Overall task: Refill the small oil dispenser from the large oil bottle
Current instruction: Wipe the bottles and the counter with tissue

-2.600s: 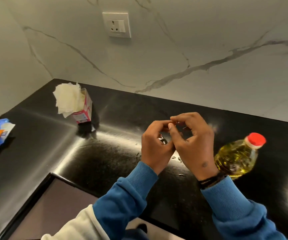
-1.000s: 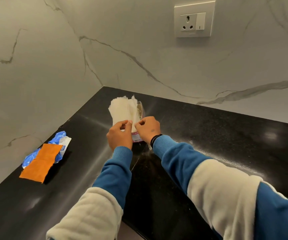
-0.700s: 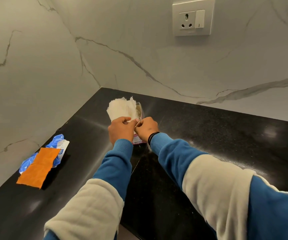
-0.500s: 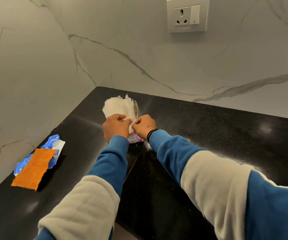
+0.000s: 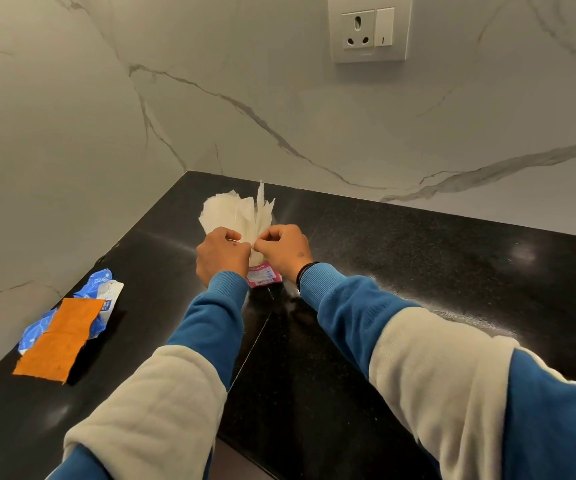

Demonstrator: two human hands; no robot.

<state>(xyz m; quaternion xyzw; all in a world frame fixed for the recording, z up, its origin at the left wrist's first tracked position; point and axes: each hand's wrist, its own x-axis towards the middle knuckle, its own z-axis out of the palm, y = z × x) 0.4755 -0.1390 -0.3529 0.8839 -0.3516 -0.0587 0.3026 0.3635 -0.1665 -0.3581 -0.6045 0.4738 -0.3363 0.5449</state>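
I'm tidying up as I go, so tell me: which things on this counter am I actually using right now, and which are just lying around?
In use:
- tissue pack, standing on the counter
- white tissues, pinched by the left hand and right hand

Lying about:
- orange cloth
- blue wrapper under it

No oil bottle or dispenser in view.

Soft, even light is falling from above; pale glare patches are showing on the glossy black bench (image 5: 453,258). Wide-angle distortion is bending the edges. Focus is holding sharp throughout.
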